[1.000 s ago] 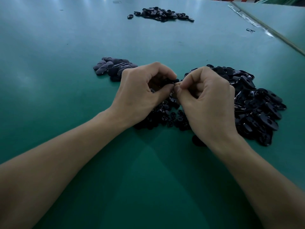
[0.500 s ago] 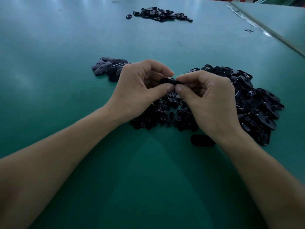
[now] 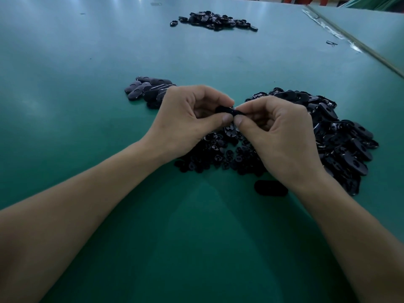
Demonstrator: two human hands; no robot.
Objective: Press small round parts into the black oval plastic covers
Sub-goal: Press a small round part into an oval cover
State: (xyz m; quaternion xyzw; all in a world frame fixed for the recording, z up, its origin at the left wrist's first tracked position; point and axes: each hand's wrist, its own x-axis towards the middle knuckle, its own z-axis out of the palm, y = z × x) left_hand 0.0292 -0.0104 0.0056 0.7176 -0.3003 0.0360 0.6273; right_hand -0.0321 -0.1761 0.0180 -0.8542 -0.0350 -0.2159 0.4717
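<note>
Both hands meet over the green table and pinch one black oval cover between thumbs and forefingers. My left hand holds its left end, my right hand its right end. The small round part is hidden by my fingertips. Beneath the hands lies a heap of small round black parts. A big pile of black oval covers spreads to the right. A smaller, neater group of oval covers lies to the left behind my left hand.
One oval cover lies alone by my right wrist. Another heap of black parts sits far back on the table. A seam and a second green table run along the right edge, with a small clip near it.
The hands have lifted slightly and the oval cover has turned level between the fingertips; a second ago the fingers were bunched tighter and lower over the heap.
</note>
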